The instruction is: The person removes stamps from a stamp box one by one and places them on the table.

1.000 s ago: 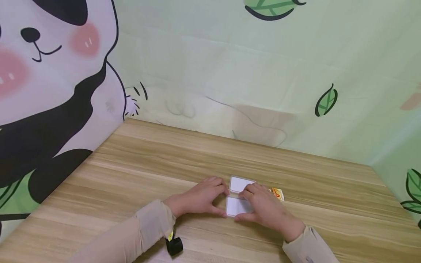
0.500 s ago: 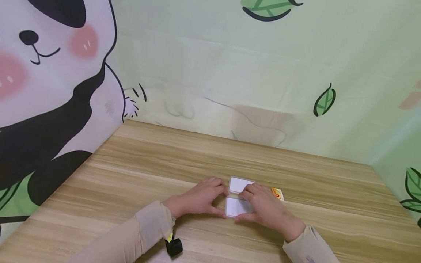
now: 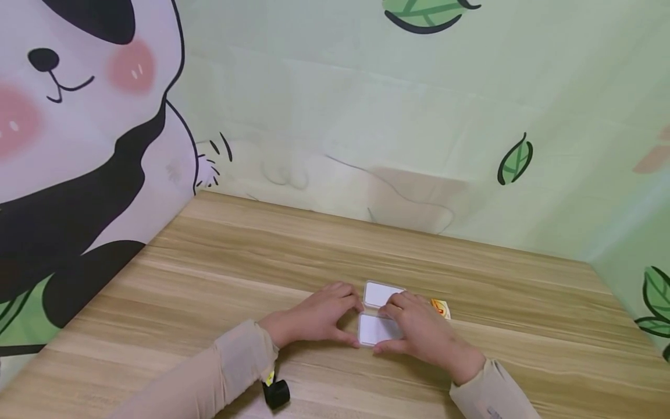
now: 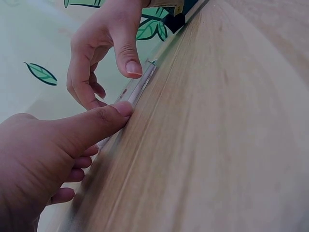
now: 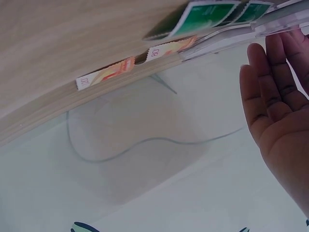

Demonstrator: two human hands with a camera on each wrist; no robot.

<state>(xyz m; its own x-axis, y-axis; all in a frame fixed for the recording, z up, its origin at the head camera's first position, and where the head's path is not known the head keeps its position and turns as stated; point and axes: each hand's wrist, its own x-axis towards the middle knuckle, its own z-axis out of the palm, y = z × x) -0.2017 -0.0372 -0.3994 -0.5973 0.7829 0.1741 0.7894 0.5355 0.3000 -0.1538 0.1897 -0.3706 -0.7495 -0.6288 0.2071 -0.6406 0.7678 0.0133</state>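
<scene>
Two flat clear plastic cases with white inside lie one behind the other on the table: the near case [image 3: 377,330] and the far case [image 3: 383,293]. My left hand [image 3: 319,314] holds the near case at its left end, thumb [image 4: 123,109] pressed to its front edge and fingers behind. My right hand [image 3: 421,331] arches over that case's right part, gripping it between the thumb low in front and the fingers along the back edge. It hides the right ends of both cases. In the right wrist view the fingers [image 5: 277,84] curve close beside the clear plastic.
Orange stamps [image 5: 106,73] marked with numbers and green stamps [image 5: 207,18] lie by the cases' right ends; one orange stamp [image 3: 441,308] shows past my right hand. A black round object [image 3: 276,394] sits by my left sleeve. A panda-print cloth [image 3: 335,116] stands behind the table.
Both hands and the cases hold their places. Only the head view has shifted very slightly.
</scene>
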